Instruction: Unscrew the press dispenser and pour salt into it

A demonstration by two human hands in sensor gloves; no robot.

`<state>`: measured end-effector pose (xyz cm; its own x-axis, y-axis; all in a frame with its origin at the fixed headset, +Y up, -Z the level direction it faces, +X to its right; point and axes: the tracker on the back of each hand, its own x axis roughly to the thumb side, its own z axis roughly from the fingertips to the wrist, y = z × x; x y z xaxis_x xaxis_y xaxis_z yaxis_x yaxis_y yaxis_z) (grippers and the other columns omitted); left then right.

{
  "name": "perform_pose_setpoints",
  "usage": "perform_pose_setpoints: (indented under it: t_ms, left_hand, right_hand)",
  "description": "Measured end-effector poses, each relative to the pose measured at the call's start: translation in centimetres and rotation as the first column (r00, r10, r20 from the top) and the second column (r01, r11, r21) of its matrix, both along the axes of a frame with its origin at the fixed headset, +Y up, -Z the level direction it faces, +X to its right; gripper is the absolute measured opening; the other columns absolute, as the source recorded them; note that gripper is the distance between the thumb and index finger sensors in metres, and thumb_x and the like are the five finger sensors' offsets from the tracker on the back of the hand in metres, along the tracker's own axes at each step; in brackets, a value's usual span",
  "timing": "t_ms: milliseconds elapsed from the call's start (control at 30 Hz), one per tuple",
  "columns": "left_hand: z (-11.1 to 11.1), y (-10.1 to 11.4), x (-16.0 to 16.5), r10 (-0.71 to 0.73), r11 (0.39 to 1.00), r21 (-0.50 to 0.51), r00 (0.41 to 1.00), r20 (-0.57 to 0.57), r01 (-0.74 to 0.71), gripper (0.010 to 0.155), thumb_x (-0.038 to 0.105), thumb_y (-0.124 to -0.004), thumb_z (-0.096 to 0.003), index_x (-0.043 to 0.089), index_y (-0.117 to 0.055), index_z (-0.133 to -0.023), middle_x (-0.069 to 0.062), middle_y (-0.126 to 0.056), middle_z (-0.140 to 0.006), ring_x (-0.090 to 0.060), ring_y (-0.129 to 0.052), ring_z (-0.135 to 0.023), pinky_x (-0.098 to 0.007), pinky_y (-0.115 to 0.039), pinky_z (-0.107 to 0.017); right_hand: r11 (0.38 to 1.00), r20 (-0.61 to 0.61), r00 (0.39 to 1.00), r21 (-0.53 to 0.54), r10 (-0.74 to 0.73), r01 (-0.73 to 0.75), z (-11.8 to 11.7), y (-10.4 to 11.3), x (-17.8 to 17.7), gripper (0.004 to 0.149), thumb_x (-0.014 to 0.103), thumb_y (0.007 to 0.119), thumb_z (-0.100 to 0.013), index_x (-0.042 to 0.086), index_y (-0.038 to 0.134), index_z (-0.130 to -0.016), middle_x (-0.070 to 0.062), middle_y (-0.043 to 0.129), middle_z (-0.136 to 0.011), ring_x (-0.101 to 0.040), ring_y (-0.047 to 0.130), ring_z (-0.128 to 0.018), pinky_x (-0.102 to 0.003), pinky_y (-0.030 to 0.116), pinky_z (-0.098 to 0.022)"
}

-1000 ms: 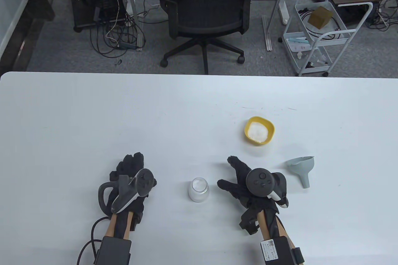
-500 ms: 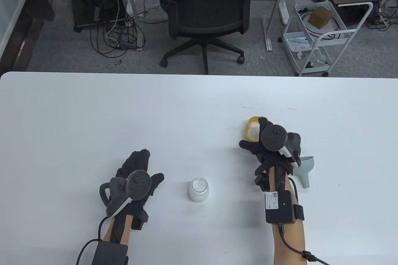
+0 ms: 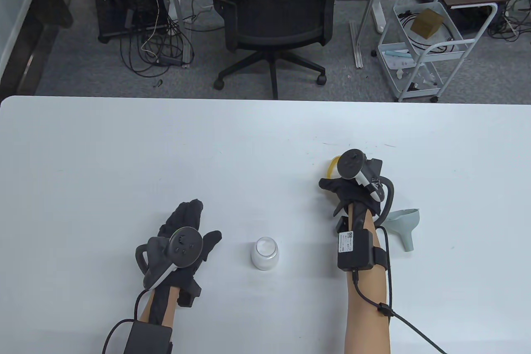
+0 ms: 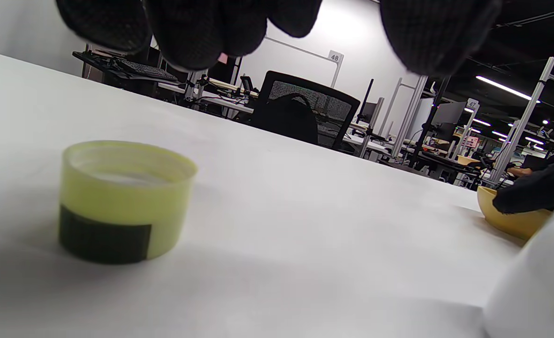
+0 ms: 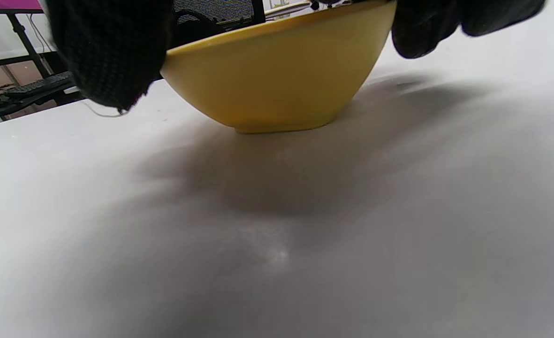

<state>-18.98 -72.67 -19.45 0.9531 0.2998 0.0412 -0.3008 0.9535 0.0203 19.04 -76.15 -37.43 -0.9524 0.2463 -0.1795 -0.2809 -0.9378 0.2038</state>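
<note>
sign (image 4: 335,57): "48", far beyond left hand | sign (image 4: 472,103): "47", farther right | wrist-pack label (image 3: 345,242): unreadable

Open white dispenser jar (image 3: 264,253) stands upright; yellow salt bowl (image 5: 277,75) sits beyond it.

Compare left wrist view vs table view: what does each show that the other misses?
Left wrist only: a yellow-green cap with a dark label standing open side up on the table, below the left hand's fingertips; from above that hand hides it.

Table view only: the grey funnel lying on its side, the right hand's tracker, and the left hand whole.

Both: the white table, the white dispenser bottle, the yellow bowl under the right hand, and the black office chair.
</note>
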Motion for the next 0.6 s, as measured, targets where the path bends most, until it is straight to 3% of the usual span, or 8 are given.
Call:
perform_pose_setpoints:
  t_ms: [233, 400, 600]
  left_hand:
    - [0.0, 0.0, 0.0, -0.006, 1.000, -0.006, 1.000, -0.005, 0.006, 0.096, 0.059, -0.078, -0.0498, 0.005, -0.046, -0.122, -0.034, -0.059, -0.119, -0.055, -0.074, -0.102, -0.071, -0.067, -0.067]
    - [0.1, -0.1, -0.1, 0.013, 1.000, -0.013, 1.000, -0.003, -0.013, 0.096, 0.059, -0.078, -0.0500, 0.005, -0.046, -0.122, -0.034, -0.059, -0.119, -0.056, -0.074, -0.101, -0.071, -0.067, -0.067]
    - [0.1, 0.2, -0.4, 0.080, 0.997, -0.015, 0.997, 0.005, -0.080, 0.096, 0.060, -0.077, -0.0501, 0.005, -0.046, -0.122, -0.033, -0.060, -0.119, -0.055, -0.074, -0.101, -0.071, -0.067, -0.067]
  right_hand:
    - [0.997, 0.011, 1.000, 0.081, 0.015, -0.016, 0.1, -0.3, -0.1, 0.120, 0.056, 0.084, -0.049, -0.027, 0.026, -0.113, -0.058, 0.038, -0.108, -0.071, 0.064, -0.086, -0.078, 0.060, -0.060]
    - [0.992, -0.007, 1.000, 0.119, -0.028, 0.028, 0.6, 0.1, 0.1, 0.121, 0.057, 0.085, -0.048, -0.027, 0.029, -0.113, -0.057, 0.041, -0.108, -0.070, 0.067, -0.085, -0.077, 0.061, -0.060]
    - [0.985, -0.148, 0.988, 0.160, -0.038, 0.061, 2.4, 2.5, -1.3, 0.121, 0.058, 0.085, -0.047, -0.026, 0.028, -0.113, -0.057, 0.041, -0.108, -0.069, 0.066, -0.086, -0.076, 0.060, -0.061]
